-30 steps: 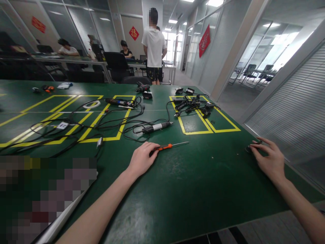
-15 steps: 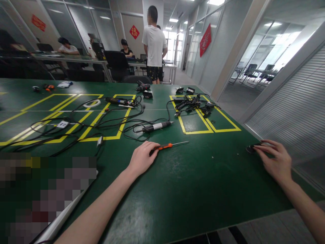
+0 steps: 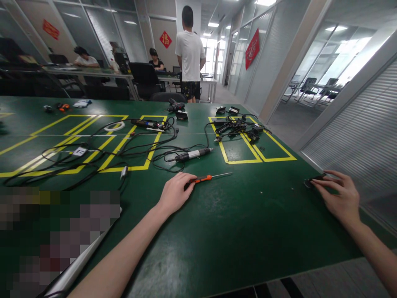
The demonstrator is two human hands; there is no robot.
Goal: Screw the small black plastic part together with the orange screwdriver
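Note:
My left hand (image 3: 177, 191) is closed around the dark handle end of an orange and black screwdriver (image 3: 203, 179), its thin metal shaft pointing right, low over the green table (image 3: 235, 231). Far to the right, my right hand (image 3: 343, 196) pinches a small dark object (image 3: 310, 182) near the table's right edge; its kind is too small and covered to make out. Beyond the left hand lies a grey and black electric screwdriver (image 3: 192, 155) with a cable. Two tiny light bits rest on the surface between my hands.
Black cables (image 3: 136, 149) sprawl across the yellow tape frames at left. A heap of black cords and adapters (image 3: 238, 126) lies in the right tape frame. A power drill (image 3: 175, 106) sits at the far edge. A person in a white shirt (image 3: 190, 56) stands beyond the table.
Both hands keep their grips and hardly move. The whole view has shifted very slightly.

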